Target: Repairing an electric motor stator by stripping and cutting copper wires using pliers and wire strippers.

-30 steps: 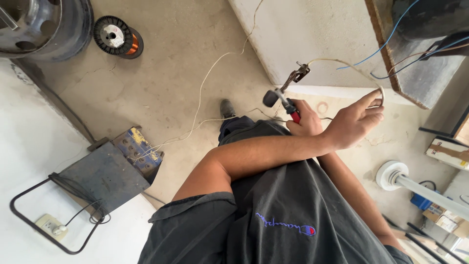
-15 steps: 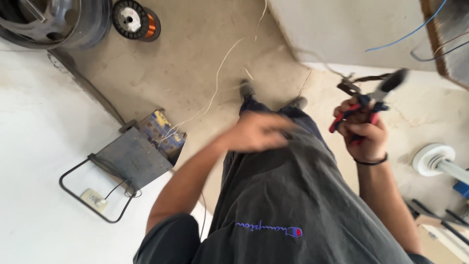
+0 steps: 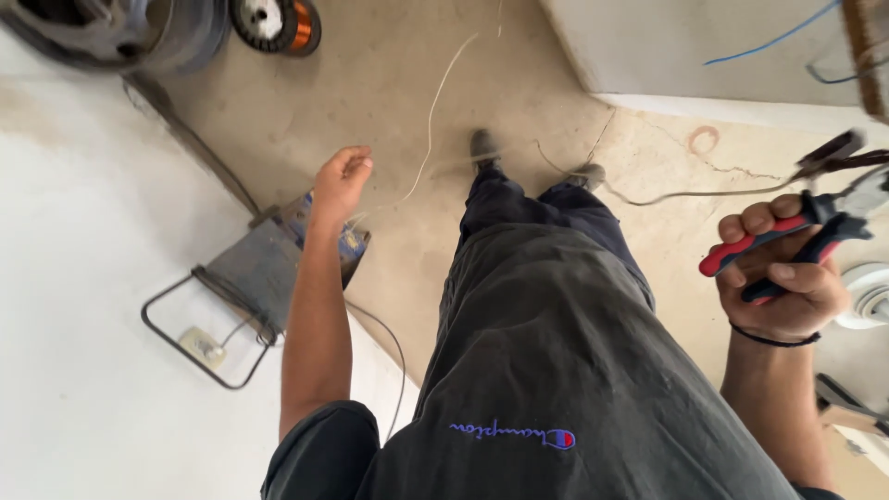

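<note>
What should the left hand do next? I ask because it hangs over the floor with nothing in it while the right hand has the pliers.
Probably lower the left hand to the pale wire on the concrete floor and pinch it. That hand is empty and loosely curled just above the wire's near end, while the right hand already grips the red-handled pliers.

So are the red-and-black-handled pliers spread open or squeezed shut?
Spread open: the red-and-black-handled pliers' two handles diverge in the right hand. The jaws are blurred.

Bare floor [image 3: 389, 111] around white wire [image 3: 435, 102]
</note>
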